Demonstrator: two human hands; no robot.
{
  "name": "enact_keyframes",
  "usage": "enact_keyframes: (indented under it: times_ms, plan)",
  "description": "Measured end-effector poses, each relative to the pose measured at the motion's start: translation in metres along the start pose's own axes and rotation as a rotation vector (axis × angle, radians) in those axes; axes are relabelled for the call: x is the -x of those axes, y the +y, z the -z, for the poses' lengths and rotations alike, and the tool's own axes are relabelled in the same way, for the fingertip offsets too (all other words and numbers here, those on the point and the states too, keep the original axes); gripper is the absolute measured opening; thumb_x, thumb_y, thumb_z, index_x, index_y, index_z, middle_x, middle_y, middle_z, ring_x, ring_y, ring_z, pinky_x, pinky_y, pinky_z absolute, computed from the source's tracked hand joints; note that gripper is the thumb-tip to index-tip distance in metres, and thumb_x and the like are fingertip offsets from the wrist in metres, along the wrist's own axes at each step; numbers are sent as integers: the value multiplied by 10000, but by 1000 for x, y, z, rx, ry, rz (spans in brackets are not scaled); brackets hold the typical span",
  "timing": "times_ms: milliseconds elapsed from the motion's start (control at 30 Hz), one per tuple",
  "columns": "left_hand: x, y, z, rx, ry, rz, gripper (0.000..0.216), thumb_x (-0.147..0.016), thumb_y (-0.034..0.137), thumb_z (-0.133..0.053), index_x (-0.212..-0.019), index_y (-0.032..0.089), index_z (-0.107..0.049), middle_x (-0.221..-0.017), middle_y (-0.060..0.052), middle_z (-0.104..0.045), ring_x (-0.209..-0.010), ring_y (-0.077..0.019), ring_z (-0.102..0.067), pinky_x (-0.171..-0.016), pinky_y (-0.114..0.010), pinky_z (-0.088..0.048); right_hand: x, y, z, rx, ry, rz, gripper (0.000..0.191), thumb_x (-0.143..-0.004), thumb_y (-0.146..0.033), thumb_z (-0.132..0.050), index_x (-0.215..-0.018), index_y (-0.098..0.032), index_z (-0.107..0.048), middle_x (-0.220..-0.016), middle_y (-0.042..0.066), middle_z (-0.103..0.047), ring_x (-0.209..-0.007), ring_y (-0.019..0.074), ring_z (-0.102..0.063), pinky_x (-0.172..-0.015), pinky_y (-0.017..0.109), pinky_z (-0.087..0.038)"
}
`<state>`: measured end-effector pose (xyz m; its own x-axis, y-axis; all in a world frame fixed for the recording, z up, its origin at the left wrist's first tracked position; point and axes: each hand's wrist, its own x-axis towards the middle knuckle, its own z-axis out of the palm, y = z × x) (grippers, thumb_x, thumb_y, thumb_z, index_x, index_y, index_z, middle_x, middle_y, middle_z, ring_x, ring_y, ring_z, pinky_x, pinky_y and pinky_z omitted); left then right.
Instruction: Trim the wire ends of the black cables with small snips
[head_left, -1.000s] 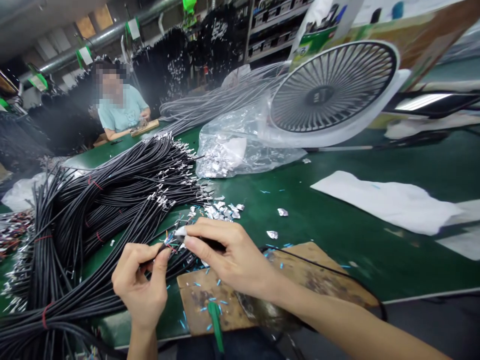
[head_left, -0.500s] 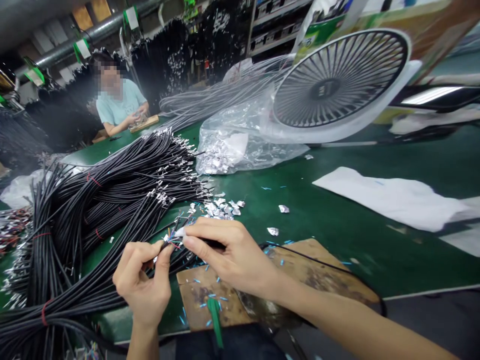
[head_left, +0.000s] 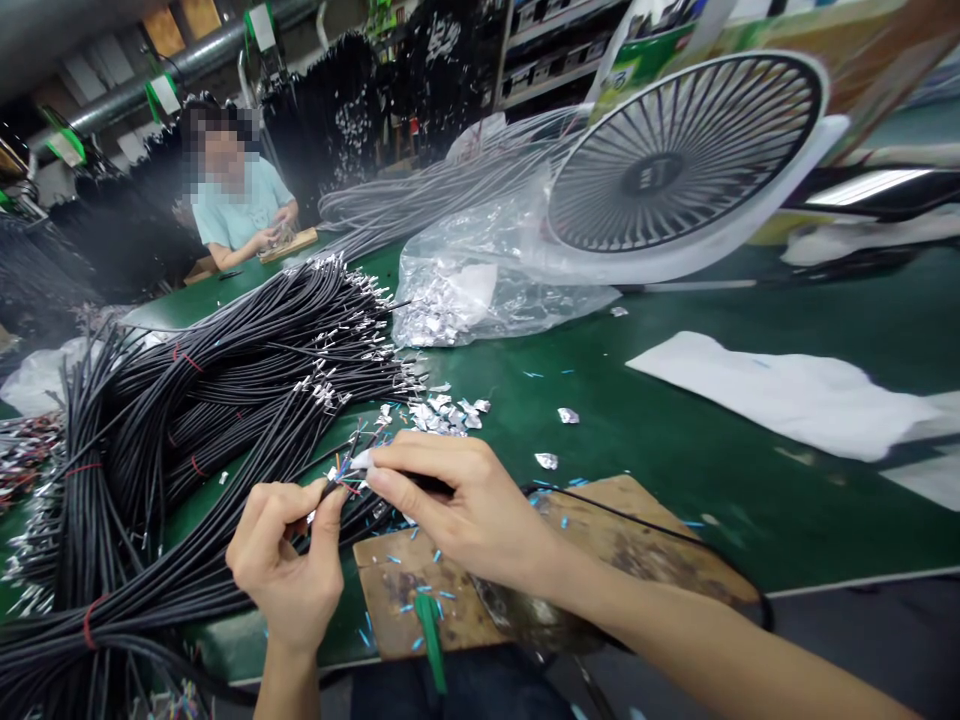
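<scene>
My left hand [head_left: 289,560] pinches the end of a black cable [head_left: 328,490] between thumb and forefinger. Thin coloured wires [head_left: 346,474] fan out from that end, with bits of foil beside them. Over these wires is my right hand [head_left: 457,500], its thumb and forefinger closed, with white at the fingertips. A dark slim tool [head_left: 436,486] shows partly between its fingers; its kind and tip are hidden. Behind the right hand a black cord [head_left: 630,510] runs off to the right; where it joins is covered.
Bundled black cables [head_left: 247,350] cover the left side. Foil scraps [head_left: 442,412] lie beyond my hands. A stained board [head_left: 622,520] with blue bits and a green-handled item [head_left: 430,640] is below. A fan [head_left: 652,180] and white sheet [head_left: 787,390] sit right. A person [head_left: 240,205] works opposite.
Both hands keep nearly the same place and grip. The right hand's knuckles have shifted very slightly upward at the wires.
</scene>
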<state>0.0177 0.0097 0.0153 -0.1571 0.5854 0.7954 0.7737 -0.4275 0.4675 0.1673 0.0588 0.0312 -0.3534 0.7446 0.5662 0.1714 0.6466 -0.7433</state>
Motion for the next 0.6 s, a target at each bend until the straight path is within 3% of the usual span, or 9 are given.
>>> enact_keyframes:
  times_ms: [600]
  plan:
    - [0, 2, 0, -25, -20, 20, 97, -760, 117, -641, -693, 178, -606, -622, 18, -560, -538, -96, -494, -473, -222, -406, 0, 0, 0, 22, 3, -22, 266, -850, -122, -530, -617, -134, -659, -567, 8, -567, -515, 91, -473, -493, 203, -355]
